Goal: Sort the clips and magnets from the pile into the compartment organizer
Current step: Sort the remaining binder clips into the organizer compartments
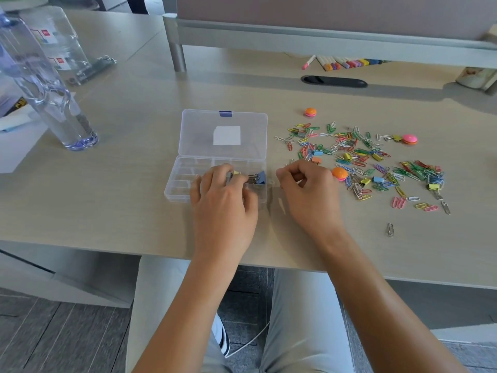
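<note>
The table (107, 211) edge is nearest, with the person's legs under it. A lone silver clip (390, 229) lies near that edge on the right, with bare table around it.

The left hand (223, 200) is over the near right part of the clear box (177, 184). Its fingers are curled and pinch a yellow clip (236, 173). A blue clip (260, 177) with silver handles sits in the box just past the fingers. The other little rooms in the box that show look bare. The box lid (224, 133) lies open and flat behind it.

The right hand (309, 189) rests just right of the box, fingers curled in. I cannot tell if it holds anything. An orange magnet (339, 173) touches its right side.

The pile of clips (363, 160) spreads to the right of the hands. A pink magnet (409, 138) sits at the far right of the pile, and another orange magnet (310, 112) sits apart, behind it.

A water bottle (48, 84) stands far left. Markers (347, 63) lie at the back under a shelf.
</note>
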A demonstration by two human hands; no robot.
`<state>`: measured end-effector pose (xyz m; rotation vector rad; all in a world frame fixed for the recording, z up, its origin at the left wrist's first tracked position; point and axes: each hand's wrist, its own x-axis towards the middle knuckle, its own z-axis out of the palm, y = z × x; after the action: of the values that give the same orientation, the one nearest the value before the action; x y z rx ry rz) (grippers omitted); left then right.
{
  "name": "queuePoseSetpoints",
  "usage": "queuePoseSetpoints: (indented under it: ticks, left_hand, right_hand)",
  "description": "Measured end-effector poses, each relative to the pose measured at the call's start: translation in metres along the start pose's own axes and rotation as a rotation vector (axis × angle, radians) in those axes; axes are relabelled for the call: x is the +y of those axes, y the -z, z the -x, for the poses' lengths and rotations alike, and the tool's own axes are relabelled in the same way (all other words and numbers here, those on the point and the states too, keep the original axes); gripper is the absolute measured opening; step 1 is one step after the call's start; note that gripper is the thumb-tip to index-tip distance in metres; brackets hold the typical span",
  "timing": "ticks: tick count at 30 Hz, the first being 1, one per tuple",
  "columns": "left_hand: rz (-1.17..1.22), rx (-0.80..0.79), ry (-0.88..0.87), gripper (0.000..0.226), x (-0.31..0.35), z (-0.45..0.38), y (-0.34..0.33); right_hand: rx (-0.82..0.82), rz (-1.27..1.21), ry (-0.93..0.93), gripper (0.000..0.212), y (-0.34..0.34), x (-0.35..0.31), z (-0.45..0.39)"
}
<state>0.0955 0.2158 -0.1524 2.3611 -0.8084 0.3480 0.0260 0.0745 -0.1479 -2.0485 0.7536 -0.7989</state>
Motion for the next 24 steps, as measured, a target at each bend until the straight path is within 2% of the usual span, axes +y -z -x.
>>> queuePoseSetpoints:
  ticks: [5,13,20,24]
  left_hand:
    - [0.018,-0.023,0.002,0.025,0.0,0.0,0.001]
    - [0.194,0.05,-0.051,0.027,0.032,-0.006,-0.001]
    - [0.233,-0.025,-0.134,0.03,0.078,-0.012,-0.023]
    - [0.168,-0.143,-0.139,0.028,0.097,-0.021,-0.04]
  right_hand:
    - [-0.007,-0.024,-0.012,0.015,0.004,-0.002,0.001]
    - [0.046,-0.054,-0.035,0.016,0.044,0.013,0.014]
    - [0.175,0.062,-0.107,0.008,0.096,0.038,0.02]
    - [0.219,0.227,-0.14,0.003,0.111,0.055,0.021]
